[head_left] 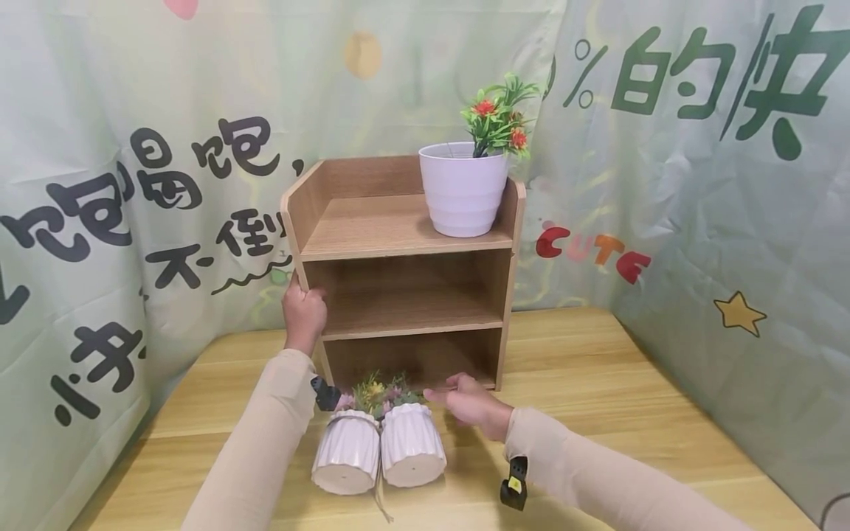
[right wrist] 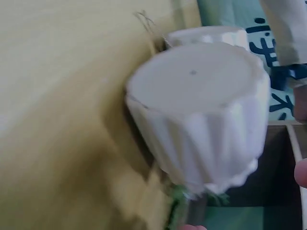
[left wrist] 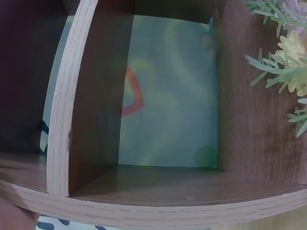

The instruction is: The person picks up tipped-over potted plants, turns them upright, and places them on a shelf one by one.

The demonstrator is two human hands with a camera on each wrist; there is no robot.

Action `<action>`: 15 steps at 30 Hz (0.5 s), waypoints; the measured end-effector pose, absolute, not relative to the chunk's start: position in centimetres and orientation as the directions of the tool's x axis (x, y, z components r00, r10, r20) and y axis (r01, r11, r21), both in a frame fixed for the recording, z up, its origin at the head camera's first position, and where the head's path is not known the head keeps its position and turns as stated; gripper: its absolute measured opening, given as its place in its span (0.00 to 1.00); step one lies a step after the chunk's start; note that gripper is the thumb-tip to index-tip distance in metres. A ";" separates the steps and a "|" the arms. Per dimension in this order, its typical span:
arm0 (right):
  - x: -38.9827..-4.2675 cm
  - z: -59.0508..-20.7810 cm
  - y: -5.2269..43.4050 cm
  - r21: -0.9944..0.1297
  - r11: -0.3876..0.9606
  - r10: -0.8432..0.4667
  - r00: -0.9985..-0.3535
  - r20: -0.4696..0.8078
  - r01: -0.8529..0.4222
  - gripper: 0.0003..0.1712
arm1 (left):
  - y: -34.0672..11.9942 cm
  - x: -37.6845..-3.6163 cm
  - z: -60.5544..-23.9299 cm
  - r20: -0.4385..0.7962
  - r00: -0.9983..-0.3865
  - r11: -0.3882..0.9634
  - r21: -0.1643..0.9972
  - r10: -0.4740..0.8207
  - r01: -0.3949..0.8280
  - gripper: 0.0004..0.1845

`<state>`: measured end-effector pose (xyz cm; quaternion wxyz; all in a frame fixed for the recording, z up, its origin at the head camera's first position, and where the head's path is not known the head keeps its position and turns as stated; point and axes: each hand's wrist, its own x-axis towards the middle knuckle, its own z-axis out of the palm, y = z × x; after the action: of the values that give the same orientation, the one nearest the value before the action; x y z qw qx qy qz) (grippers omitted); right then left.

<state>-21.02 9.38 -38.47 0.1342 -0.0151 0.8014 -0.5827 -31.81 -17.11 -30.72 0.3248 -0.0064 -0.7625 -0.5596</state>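
While curled round the shelf's (head_left: 405, 243) side panel, left hand (head_left: 304, 313) clamped — right hand (head_left: 468, 402) flat, grip apart, beside ribbed pots (head_left: 378, 450).

Soft, even light fills the head view, bright and sharp, with faint shadows inside the brown wooden shelf unit (head_left: 405, 273) and under the two ribbed white pots (head_left: 378, 450) on the pale wooden counter (head_left: 598, 369). The left wrist view is dimmer, curved at its edges, with hazy round glare spots. The right wrist view is blurred, its near pot (right wrist: 201, 120) smeared.
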 end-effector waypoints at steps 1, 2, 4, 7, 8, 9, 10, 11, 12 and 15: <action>-20.9 -38.8 9.2 -0.938 0.321 -0.190 -0.961 -0.202 0.134 0.39 | -17.1 -31.8 -30.7 0.502 -0.789 0.374 0.849 -0.354 0.373 0.26; -20.8 -39.1 9.1 -0.937 0.321 -0.200 -0.957 -0.211 0.139 0.36 | -17.1 -31.8 -30.7 0.502 -0.789 0.374 0.849 -0.354 0.373 0.27; -20.6 -39.6 8.9 -0.937 0.320 -0.231 -0.947 -0.224 0.144 0.28 | -17.1 -31.8 -30.8 0.504 -0.787 0.374 0.849 -0.357 0.374 0.27; -20.3 -40.3 8.4 -0.938 0.310 -0.286 -0.925 -0.249 0.156 0.21 | -17.1 -31.8 -30.8 0.504 -0.785 0.376 0.849 -0.360 0.373 0.26; -20.2 -40.5 8.3 -0.936 0.314 -0.299 -0.919 -0.258 0.161 0.22 | -17.2 -31.8 -30.8 0.501 -0.787 0.374 0.850 -0.359 0.371 0.26; -20.0 -40.7 8.2 -0.934 0.318 -0.310 -0.913 -0.265 0.163 0.23 | -17.1 -31.8 -30.8 0.497 -0.790 0.374 0.852 -0.359 0.366 0.26; -19.9 -40.9 8.0 -0.931 0.323 -0.316 -0.907 -0.277 0.172 0.25 | -17.1 -31.8 -30.8 0.494 -0.793 0.373 0.854 -0.358 0.363 0.26; -19.8 -41.1 7.9 -0.928 0.325 -0.326 -0.900 -0.290 0.181 0.28 | -17.1 -31.8 -30.8 0.491 -0.794 0.372 0.855 -0.357 0.361 0.26; -19.6 -41.2 7.8 -0.925 0.331 -0.335 -0.893 -0.300 0.187 0.30 | -17.1 -31.8 -30.8 0.490 -0.795 0.371 0.856 -0.357 0.361 0.27; -19.4 -41.6 7.5 -0.921 0.339 -0.359 -0.879 -0.313 0.190 0.34 | -17.1 -31.9 -30.9 0.497 -0.790 0.372 0.853 -0.359 0.367 0.28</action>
<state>-19.40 7.48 -41.58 0.2397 -0.0540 0.7824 -0.5722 -31.90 -17.07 -30.86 0.3239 -0.0029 -0.7622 -0.5605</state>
